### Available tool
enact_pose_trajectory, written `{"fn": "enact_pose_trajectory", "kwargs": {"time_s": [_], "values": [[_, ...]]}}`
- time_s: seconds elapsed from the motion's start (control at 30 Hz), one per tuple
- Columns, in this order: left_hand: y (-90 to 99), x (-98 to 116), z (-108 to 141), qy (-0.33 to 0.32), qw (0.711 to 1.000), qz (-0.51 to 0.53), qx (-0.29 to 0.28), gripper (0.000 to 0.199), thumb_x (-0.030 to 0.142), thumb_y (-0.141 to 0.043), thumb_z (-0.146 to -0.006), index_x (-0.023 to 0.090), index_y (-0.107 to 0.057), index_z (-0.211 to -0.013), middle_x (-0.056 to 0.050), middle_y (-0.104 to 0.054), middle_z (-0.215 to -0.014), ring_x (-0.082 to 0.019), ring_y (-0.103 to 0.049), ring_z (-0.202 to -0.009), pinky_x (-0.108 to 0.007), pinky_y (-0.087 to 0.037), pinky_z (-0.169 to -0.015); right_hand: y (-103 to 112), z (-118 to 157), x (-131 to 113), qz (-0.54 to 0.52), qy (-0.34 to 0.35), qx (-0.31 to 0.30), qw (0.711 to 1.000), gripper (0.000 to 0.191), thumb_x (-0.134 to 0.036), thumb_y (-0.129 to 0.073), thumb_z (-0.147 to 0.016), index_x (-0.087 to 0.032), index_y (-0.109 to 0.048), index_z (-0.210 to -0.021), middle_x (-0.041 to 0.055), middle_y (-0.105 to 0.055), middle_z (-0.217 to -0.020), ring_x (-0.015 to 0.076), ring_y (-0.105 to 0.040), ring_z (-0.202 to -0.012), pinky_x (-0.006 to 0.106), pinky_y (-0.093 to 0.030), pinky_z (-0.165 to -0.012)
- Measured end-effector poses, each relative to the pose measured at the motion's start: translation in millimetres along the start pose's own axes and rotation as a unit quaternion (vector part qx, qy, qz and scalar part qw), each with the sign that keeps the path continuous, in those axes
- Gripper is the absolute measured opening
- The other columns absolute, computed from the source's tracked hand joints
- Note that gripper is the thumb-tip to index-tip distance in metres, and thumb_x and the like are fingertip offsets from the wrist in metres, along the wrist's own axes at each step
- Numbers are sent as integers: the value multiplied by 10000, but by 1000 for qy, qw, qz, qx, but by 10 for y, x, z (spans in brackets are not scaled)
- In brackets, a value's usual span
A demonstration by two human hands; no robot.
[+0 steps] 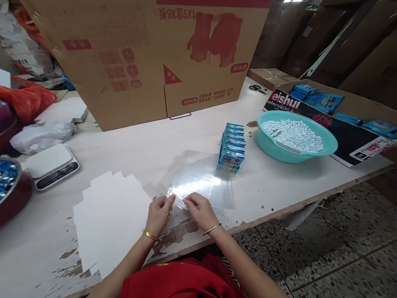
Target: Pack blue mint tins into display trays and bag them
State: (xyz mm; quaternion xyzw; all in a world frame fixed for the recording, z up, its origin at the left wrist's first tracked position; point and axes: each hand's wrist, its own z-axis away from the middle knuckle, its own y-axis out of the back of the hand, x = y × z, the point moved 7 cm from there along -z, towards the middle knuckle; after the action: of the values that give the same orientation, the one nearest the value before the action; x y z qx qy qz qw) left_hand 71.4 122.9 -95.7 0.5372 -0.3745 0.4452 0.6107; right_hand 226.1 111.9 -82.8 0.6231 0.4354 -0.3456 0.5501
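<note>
A clear plastic bag or film sheet [199,181] lies on the white table, glaring with reflected light. My left hand [160,210] pinches its near left edge between thumb and fingers. A short way to the right, my right hand [201,211] grips the same near edge, fingers curled over it. Just beyond the plastic stands a display tray of small blue boxes [232,149], lined up in a row. Left of my left hand, several white paper sheets [111,220] are spread in a loose, overlapping pile.
A teal basin [283,152] of small white pieces stands right, before an open carton [351,127] of blue packs. Scissors [257,88] lie behind. A large cardboard box [124,43] blocks the back. At left are a white scale [52,164] and a bowl [14,206] of blue caps.
</note>
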Motion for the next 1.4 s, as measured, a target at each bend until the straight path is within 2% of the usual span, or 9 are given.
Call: {"fn": "enact_pose_trajectory", "kwargs": {"time_s": [0.2, 0.3, 0.37, 0.47, 0.57, 0.93, 1.1, 1.27, 1.4], "values": [[279, -28, -105, -7, 997, -70, 43, 392, 558, -621, -697, 168, -582, -720, 17, -510, -611, -136, -470, -581, -255, -383, -560, 400, -50, 3, 43, -24, 128, 991, 274, -364, -520, -821, -209, -454, -605, -23, -476, -612, 136, -446, -601, 266, -356, -583], [604, 171, -4, -74, 969, -154, 181, 688, 512, -670, -672, 139, -476, -1216, -106, -570, -1051, -229, -554, -891, -351, -447, -736, 410, -22, -6, 26, -40, 136, 990, 284, -374, -570, -778, -212, -436, -588, -29, -468, -605, 132, -440, -590, 264, -351, -574], [706, 392, 161, -154, 928, -225, 255, 644, 484, -630, -726, 140, -450, -1241, -145, -509, -1187, -270, -494, -1068, -415, -404, -861, 289, 13, 30, -8, -71, 121, 990, 308, -395, -599, -749, -214, -424, -573, -43, -447, -571, 124, -421, -562, 258, -343, -553], [484, 471, 255, -179, 936, -272, 135, 306, 470, -500, -830, 176, -581, -799, -57, -595, -845, -208, -543, -828, -343, -399, -766, -18, 87, 93, -67, -109, 89, 988, 375, -455, -615, -716, -219, -384, -540, -67, -381, -516, 107, -368, -521, 247, -320, -523], [218, 261, 252, -86, 964, -252, -9, 429, 500, -452, -839, 198, -446, -536, 19, -467, -527, -139, -425, -542, -271, -320, -569, -331, 168, 104, -124, -117, 28, 985, 406, -504, -594, -718, -218, -373, -534, -75, -353, -506, 95, -334, -503, 240, -298, -506], [165, 3, 187, 45, 998, 2, -44, 369, 554, -590, -718, 200, -490, -752, 32, -554, -669, -146, -575, -561, -237, -424, -480, -317, 197, -46, -216, -105, -63, 969, 421, -464, -706, -648, -195, -400, -542, -41, -476, -638, 106, -430, -625, 241, -358, -598], [85, 119, 205, -6, 996, 16, -82, 352, 511, -586, -741, 178, -536, -637, 9, -592, -624, -131, -558, -565, -239, -456, -531, -431, 241, -110, -287, -106, -79, 949, 453, -478, -713, -652, -198, -373, -548, -45, -468, -663, 106, -459, -635, 243, -388, -613], [146, 16, 228, 55, 991, 69, -98, 356, 508, -629, -705, 160, -581, -650, -52, -673, -717, -179, -642, -613, -280, -509, -559, -117, 163, -90, -214, -71, -3, 974, 414, -455, -646, -740, -201, -378, -555, -25, -498, -677, 111, -468, -624, 249, -380, -598], [241, 250, 167, 29, 993, 69, -88, 319, 459, -637, -717, 142, -639, -684, -75, -691, -739, -192, -663, -690, -278, -520, -613, 561, 132, -642, 15, 47, 163, 985, 302, -315, -539, -866, -208, -396, -623, -37, -427, -639, 111, -404, -599, 252, -349, -583]]}}
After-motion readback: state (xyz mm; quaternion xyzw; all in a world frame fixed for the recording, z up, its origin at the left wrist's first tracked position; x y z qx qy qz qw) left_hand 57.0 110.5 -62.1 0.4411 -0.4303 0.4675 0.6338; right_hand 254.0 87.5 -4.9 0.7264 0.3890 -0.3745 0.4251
